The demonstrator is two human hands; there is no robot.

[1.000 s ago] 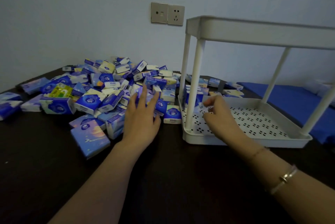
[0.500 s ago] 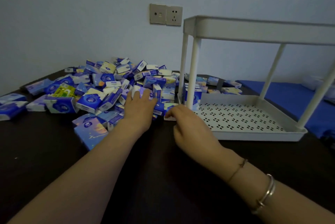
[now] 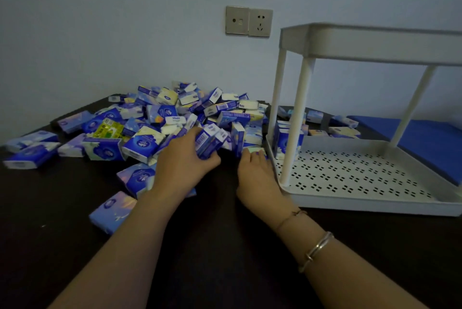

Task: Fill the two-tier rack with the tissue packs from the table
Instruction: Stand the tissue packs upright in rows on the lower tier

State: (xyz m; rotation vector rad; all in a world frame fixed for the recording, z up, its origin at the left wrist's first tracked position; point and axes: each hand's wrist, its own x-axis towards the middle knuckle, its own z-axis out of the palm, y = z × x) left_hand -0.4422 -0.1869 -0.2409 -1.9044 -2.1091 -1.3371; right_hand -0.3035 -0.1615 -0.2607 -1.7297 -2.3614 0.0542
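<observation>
"Vinda" in blue letters on the white side of a tissue pack (image 3: 175, 119) near the middle of the heap. The same word, running sideways, seemingly on the edge of another pack (image 3: 215, 94) further back, though too small to be sure. Round blue logos and barcodes on other packs, too blurred to read.

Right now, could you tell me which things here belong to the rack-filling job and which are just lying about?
Part of the job:
tissue packs heaped on the table
two-tier rack
left hand gripping packs
right hand on a pale pack

Just there:
wall socket
blue mat
bracelets
</observation>
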